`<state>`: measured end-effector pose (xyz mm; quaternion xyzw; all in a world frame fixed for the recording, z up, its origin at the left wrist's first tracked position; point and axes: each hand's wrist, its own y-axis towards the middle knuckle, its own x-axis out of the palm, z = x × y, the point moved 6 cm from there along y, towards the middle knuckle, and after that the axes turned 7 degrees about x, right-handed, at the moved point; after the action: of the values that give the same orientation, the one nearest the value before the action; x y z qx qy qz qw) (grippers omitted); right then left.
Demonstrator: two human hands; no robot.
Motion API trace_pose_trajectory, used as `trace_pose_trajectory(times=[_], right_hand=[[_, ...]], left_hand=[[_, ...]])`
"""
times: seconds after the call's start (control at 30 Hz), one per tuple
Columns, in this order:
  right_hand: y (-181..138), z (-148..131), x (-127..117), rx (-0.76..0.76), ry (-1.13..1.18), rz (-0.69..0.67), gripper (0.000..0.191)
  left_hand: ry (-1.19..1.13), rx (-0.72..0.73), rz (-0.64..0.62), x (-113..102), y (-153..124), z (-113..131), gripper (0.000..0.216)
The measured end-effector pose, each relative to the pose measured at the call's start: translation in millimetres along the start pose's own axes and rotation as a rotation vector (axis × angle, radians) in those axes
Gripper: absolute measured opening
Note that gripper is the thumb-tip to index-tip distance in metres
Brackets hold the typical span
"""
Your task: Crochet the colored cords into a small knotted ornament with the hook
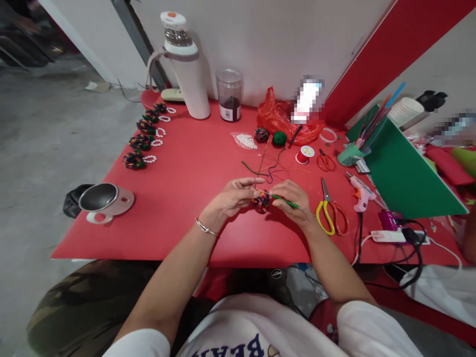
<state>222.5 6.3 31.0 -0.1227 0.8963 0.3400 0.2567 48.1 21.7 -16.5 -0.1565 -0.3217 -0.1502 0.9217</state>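
Observation:
Over the front middle of the red table, my left hand (238, 195) pinches a small multicoloured crochet piece (262, 202), with the index finger stretched out above it. My right hand (292, 198) is closed around a crochet hook (285, 201) with a green handle, its tip reaching into the yarn by my left fingertips. Loose yarn strands (268, 171) run from the work across the table to a multicoloured yarn ball (262, 134) and a green yarn ball (279, 139). At the far left lie several finished-looking crochet pieces (140, 142) with white bead loops.
Yellow-and-red scissors (327, 210), a pink glue gun (360, 193) and a power strip (390, 236) lie to the right. Beyond my hands are a red thread spool (305, 154) and white beads (246, 141). A mug (111, 199) stands left; a tall bottle (191, 79) stands behind.

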Motion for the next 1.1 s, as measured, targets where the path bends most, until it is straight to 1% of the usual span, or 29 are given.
trace_pose_trajectory(times=[0.2,0.3,0.43,0.53,0.6,0.67,0.73,0.8,0.83,0.93,1.0,1.1], right_hand=[[2.2,-6.9,-7.8,-0.042,0.027,0.007,0.017],[3.1,-9.9,-11.7,-0.03,0.057,-0.003,0.016],[1.6,-7.1,-14.0,0.055,0.124,-0.018,0.02],[-0.9,0.0,-7.4,0.193,0.243,-0.02,0.027],[-2.5,4.0,1.0,0.287,0.293,-0.001,0.035],[-3.0,3.9,7.6,0.314,0.245,0.061,0.041],[-2.8,-0.2,12.3,0.279,0.098,0.121,0.036],[-3.1,-5.2,15.4,0.22,-0.059,0.165,0.029],[-3.7,-6.8,16.3,0.198,-0.12,0.18,0.027],[-6.9,-5.7,17.2,0.183,-0.184,0.193,0.026],[-9.2,-4.6,16.2,0.149,-0.155,0.196,0.03],[-11.4,-4.6,13.7,0.058,-0.115,0.196,0.037]], left_hand=[[0.025,-0.001,0.008,-0.8,0.0,2.4,0.042],[0.033,-0.016,0.005,-1.4,-0.4,2.5,0.039],[0.036,-0.034,-0.027,-0.9,-1.6,2.0,0.034],[0.045,-0.019,-0.039,1.9,-1.6,-1.3,0.037],[0.05,0.048,-0.005,4.2,-0.1,-3.3,0.045],[0.071,0.162,0.072,5.9,2.0,-3.7,0.054],[0.134,0.3,0.186,6.0,2.9,-2.4,0.053],[0.163,0.36,0.256,7.7,3.7,-4.3,0.056],[0.159,0.368,0.27,8.7,4.1,-5.9,0.058],[0.082,0.33,0.246,11.1,4.8,-9.6,0.063],[0.014,0.255,0.185,12.1,4.1,-10.6,0.062],[-0.062,0.108,0.064,13.3,1.1,-10.5,0.057]])
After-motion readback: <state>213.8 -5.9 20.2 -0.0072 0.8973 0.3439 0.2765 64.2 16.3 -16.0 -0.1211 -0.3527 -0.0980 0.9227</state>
